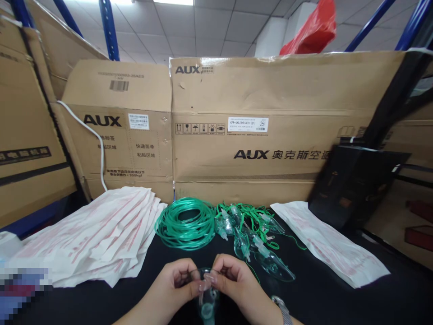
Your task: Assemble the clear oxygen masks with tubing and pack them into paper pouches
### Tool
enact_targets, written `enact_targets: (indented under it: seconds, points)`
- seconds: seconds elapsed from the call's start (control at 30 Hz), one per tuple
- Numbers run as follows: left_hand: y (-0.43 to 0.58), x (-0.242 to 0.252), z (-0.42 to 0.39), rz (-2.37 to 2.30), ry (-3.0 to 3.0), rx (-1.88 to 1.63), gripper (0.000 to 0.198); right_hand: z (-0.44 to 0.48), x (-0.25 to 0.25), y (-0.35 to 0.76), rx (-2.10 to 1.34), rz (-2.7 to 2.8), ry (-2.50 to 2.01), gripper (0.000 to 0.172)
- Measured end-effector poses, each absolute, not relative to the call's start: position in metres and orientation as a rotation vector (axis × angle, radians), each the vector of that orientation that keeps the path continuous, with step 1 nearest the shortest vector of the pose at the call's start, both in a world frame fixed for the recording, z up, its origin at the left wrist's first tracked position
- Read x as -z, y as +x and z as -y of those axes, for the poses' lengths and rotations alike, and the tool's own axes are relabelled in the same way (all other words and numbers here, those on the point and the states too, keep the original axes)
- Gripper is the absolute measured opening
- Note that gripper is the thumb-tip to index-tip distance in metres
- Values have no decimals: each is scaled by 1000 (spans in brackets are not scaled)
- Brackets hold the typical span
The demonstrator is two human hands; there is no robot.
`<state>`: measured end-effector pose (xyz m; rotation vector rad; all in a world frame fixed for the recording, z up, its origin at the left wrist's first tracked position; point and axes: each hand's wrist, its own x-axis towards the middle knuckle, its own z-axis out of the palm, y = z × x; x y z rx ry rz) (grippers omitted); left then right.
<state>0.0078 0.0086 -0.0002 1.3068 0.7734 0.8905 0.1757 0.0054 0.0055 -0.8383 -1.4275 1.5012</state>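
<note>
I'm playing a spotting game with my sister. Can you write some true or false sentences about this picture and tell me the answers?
1. The left hand and the right hand both pinch one clear mask. True.
2. The coil of tubing on the table is red. False: the coil of tubing is green.
3. A big stack of white pouches lies to the left of the hands. True.
4. The watch sits on the left wrist. False: the watch is on the right wrist.
5. The cardboard boxes behind the table have AUX printed on them. True.
</note>
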Motion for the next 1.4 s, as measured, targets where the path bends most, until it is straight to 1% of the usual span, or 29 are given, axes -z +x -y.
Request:
enact_targets:
  seconds: [0.23, 0.47, 0.6, 0.73, 0.87, 1.2, 1.4]
  points:
    - [6, 3, -11, -753, 1303, -896, 28, -6, -8, 177, -1515, 1509, -836, 27]
    - [5, -3, -8, -719, 1235, -881, 24, -5, -12, 179, -1460, 1573, -857, 30]
    - [6, -5, -7, -692, 1183, -886, 21, -5, -11, 179, -1454, 1518, -852, 33]
    - [6, -5, -6, -652, 1206, -902, 22, -6, -12, 177, -1474, 1444, -838, 34]
    - [6, -6, -4, -644, 1226, -927, 16, -4, -13, 176, -1463, 1449, -838, 33]
    - [8, -2, -7, -662, 1157, -961, 22, -3, -9, 177, -1322, 1463, -947, 31]
    - [9, -4, -8, -714, 1184, -896, 25, 2, -8, 173, -1232, 1541, -1004, 30]
